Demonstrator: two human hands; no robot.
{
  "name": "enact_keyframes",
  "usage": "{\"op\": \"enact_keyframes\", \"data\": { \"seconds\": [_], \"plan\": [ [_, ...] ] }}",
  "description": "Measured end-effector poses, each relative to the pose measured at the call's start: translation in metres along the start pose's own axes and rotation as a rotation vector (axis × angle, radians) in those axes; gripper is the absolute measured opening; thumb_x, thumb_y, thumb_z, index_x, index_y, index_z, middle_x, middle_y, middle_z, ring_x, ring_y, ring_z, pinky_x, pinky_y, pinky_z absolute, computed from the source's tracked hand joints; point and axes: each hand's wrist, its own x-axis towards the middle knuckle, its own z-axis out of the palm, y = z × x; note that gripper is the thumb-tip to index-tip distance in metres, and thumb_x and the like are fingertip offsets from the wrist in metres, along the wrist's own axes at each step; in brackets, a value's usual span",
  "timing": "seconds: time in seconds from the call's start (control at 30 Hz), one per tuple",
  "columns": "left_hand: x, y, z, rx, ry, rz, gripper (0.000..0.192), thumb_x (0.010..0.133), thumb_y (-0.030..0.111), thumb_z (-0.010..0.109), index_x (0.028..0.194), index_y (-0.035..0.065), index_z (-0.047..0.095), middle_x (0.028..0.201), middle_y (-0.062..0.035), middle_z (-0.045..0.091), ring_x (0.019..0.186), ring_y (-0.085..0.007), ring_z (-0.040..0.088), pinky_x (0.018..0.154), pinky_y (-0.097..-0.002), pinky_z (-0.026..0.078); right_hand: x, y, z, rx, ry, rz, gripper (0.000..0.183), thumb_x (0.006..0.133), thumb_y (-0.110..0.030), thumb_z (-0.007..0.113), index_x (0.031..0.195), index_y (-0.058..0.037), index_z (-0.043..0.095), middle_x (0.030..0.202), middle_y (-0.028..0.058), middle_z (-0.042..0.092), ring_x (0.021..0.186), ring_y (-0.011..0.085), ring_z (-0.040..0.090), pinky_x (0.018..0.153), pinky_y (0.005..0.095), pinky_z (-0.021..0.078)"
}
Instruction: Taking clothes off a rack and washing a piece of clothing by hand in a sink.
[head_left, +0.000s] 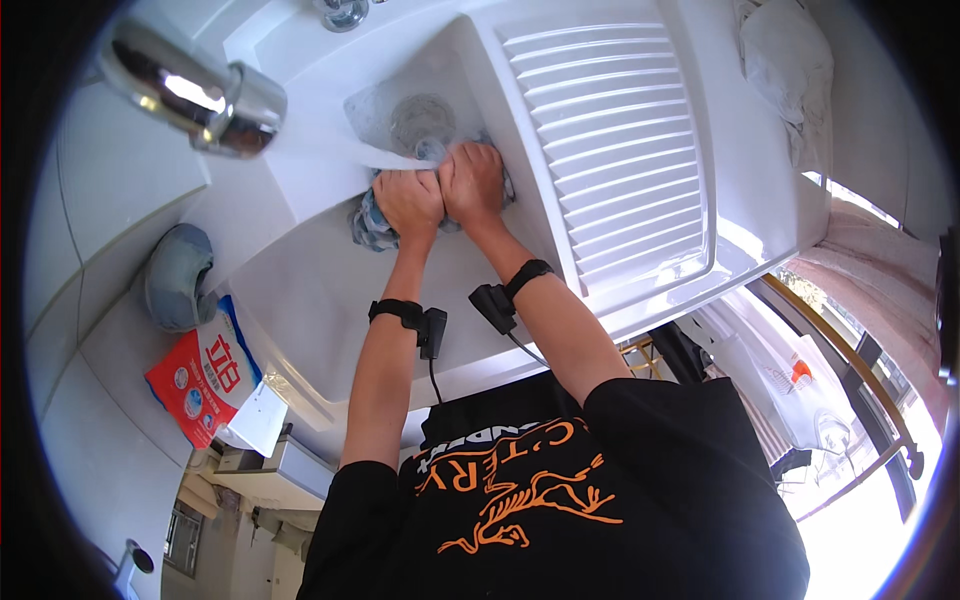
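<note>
A wet blue-and-white patterned cloth (372, 225) is bunched in the basin of a white sink (300, 292). My left hand (411, 202) grips it from above with the fingers curled. Right beside it, my right hand (474, 180) is also closed on the bunched cloth, and the two hands touch or nearly touch. From a chrome faucet (202, 97), a stream of water (375, 156) falls close to my knuckles. Beyond my hands lies the round drain (424, 120). Much of the cloth is hidden under my hands.
A ribbed washboard (615, 150) is built into the sink's right side. On the left ledge are a red-and-white detergent bag (202, 382) and a blue-grey fabric item (180, 277). White fabric (787, 75) lies at the far right. A metal tap fitting (343, 12) stands at the back.
</note>
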Motion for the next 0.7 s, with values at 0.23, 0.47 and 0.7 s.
{"op": "enact_keyframes", "data": {
  "seconds": [0.23, 0.47, 0.7],
  "plan": [
    [0.017, 0.002, 0.002, -0.043, -0.121, -0.042, 0.020, 0.081, 0.023, 0.052, 0.070, 0.0056, 0.054, 0.068, -0.0153, 0.057, 0.067, -0.0387, 0.052, 0.065, -0.0499, 0.038, 0.010, 0.007, 0.014, -0.063, -0.026, 0.051, 0.013, 0.079, -0.015, 0.059, 0.072, -0.0046, 0.056, 0.074, 0.0144, 0.056, 0.077, 0.0367, 0.055, 0.071, 0.0476, 0.0428],
    [0.032, 0.000, 0.014, 0.127, -0.303, -0.236, 0.029, 0.087, 0.027, 0.048, 0.074, 0.0043, 0.061, 0.079, -0.0237, 0.065, 0.074, -0.0431, 0.060, 0.075, -0.0492, 0.043, 0.033, -0.001, 0.020, -0.071, -0.236, 0.237, 0.022, 0.083, -0.022, 0.056, 0.072, -0.0042, 0.061, 0.075, 0.0187, 0.062, 0.072, 0.0387, 0.058, 0.064, 0.0493, 0.0441],
    [0.016, -0.006, -0.005, -0.044, -0.298, -0.006, 0.029, 0.091, 0.023, 0.046, 0.097, -0.0001, 0.062, 0.100, -0.0214, 0.065, 0.098, -0.0387, 0.058, 0.095, -0.0492, 0.036, 0.019, 0.002, 0.004, -0.078, -0.212, 0.046, 0.023, 0.087, -0.024, 0.055, 0.083, -0.0030, 0.063, 0.089, 0.0172, 0.064, 0.092, 0.0360, 0.057, 0.088, 0.0485, 0.0399]
  ]
}}
